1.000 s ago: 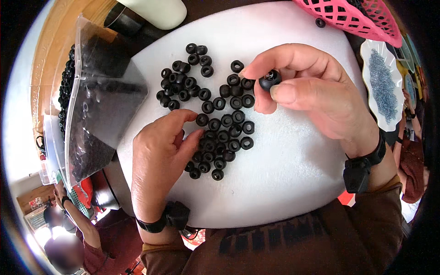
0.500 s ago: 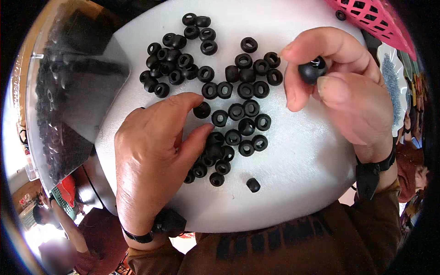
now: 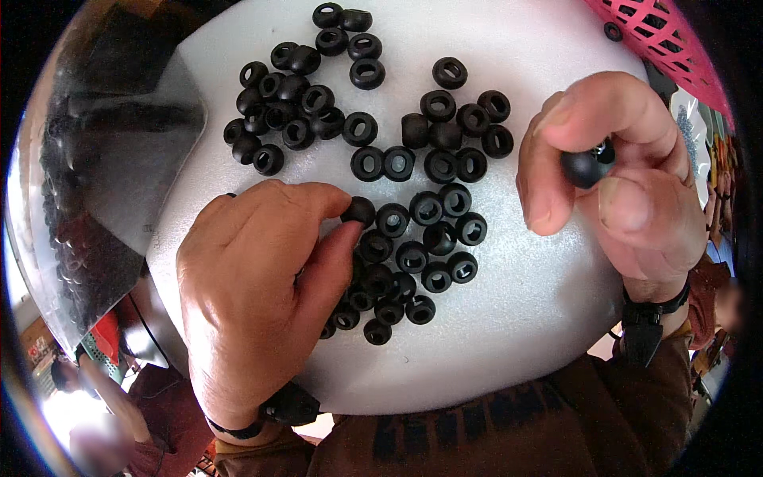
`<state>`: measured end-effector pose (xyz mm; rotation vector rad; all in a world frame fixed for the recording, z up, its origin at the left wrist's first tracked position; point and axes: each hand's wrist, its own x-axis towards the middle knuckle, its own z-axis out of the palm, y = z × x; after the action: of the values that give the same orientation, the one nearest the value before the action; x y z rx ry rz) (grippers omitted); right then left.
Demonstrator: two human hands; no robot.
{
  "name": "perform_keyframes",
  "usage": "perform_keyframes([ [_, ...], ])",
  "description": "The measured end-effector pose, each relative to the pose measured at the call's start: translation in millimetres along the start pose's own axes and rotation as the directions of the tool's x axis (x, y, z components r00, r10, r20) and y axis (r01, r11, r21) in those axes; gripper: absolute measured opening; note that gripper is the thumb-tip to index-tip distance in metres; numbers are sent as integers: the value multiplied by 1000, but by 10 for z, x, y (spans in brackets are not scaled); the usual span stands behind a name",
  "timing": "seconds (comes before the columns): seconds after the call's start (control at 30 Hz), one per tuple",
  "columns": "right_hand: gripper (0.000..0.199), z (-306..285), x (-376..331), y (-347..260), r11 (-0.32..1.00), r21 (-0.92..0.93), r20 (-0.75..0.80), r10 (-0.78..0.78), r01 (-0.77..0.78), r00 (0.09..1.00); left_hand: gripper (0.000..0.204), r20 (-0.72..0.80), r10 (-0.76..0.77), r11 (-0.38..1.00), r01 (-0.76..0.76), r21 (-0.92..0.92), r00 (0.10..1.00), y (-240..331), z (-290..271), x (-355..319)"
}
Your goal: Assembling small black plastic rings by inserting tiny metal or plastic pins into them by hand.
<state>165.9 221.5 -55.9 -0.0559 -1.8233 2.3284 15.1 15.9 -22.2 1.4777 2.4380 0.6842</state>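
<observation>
Many black, bead-like rings with oval holes (image 3: 393, 219) lie in loose clusters on a white, rounded work surface (image 3: 509, 318). At the left of the nearer cluster, the thumb and forefinger of my left hand (image 3: 262, 294) pinch one black ring (image 3: 359, 210); part of that cluster is hidden under the hand. My right hand (image 3: 628, 175) is raised at the right, its fingers curled round another black ring (image 3: 586, 164). A small shiny spot shows at the top of that ring, too small to make out.
A clear plastic bag or cover (image 3: 151, 119) with many dark pieces showing through stands at the left. A pink lattice basket (image 3: 660, 36) is at the far right, a small black ring (image 3: 613, 31) beside it. Behind my right hand is a white scalloped dish (image 3: 690, 119). Another person (image 3: 171, 413) is at lower left.
My left fingers have closed on the ring before them. My right hand has shifted right and nearer with its ring. The lone ring at the front now lies against the nearer cluster.
</observation>
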Motion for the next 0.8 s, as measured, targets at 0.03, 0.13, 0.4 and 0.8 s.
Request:
perform_keyframes([
  [0.03, 37, 7, 6, -14, 1000, 4, -4, 7, -7, 1000, 19, 15, -9, 1000, 9, -17, 1000, 3, -5, 6],
  [0.13, 37, 28, 7, -30, 999, 14, -17, 31, -30, 999, 18, 29, -23, 999, 24, -29, 999, 25, -12, -2],
  [0.4, 37, 32, -39, -93, 995, 38, -63, 92, -90, 994, 18, 59, -29, 998, 32, -45, 998, 24, -2, 0],
  [0.8, 37, 220, 171, -235, 985, 74, -113, 163, -155, 980, 22, 65, 7, 999, -4, -51, 998, 47, -34, 69],
])
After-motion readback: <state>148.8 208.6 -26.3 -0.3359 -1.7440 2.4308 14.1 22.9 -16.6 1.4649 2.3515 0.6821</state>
